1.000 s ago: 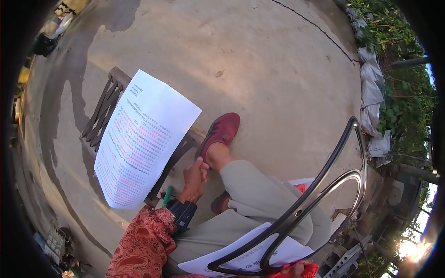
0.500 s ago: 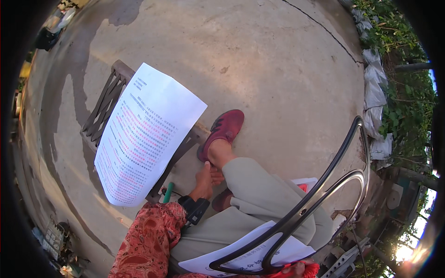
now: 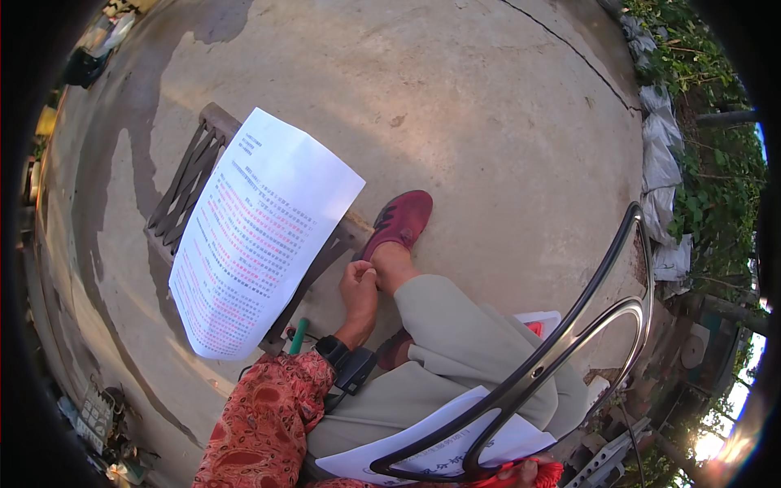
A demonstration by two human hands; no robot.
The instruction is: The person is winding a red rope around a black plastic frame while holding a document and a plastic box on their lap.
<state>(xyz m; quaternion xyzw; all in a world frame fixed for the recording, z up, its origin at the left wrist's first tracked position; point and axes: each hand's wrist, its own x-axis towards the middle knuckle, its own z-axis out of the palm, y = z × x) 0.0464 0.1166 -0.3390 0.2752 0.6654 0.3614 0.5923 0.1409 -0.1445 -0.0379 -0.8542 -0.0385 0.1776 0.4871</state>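
Note:
My left hand (image 3: 359,290) reaches down beside my crossed leg, with its fingers curled and pinched at the heel of a dark red shoe (image 3: 408,218). Whether the fingertips grip the heel edge or something small is hidden. The shoe is on my foot, below a bare ankle. A dark wristband and a black box-like device (image 3: 355,370) sit at my left wrist, by a red patterned sleeve. Little shows of my right hand (image 3: 529,472) at the bottom edge, amid red cloth beside a printed sheet (image 3: 455,435) on my lap; its grip cannot be made out.
A large printed paper (image 3: 264,236) lies over a low strapped stool (image 3: 183,191) at the left. Near the stool a green handle (image 3: 298,335) sticks up. A curved black metal frame (image 3: 569,305) crosses the right side. Pale sacks (image 3: 661,175) and plants border the cracked concrete floor.
My left hand has moved up from below the ankle to the heel of the shoe, its fingers now curled together there. The papers and the frame stay put.

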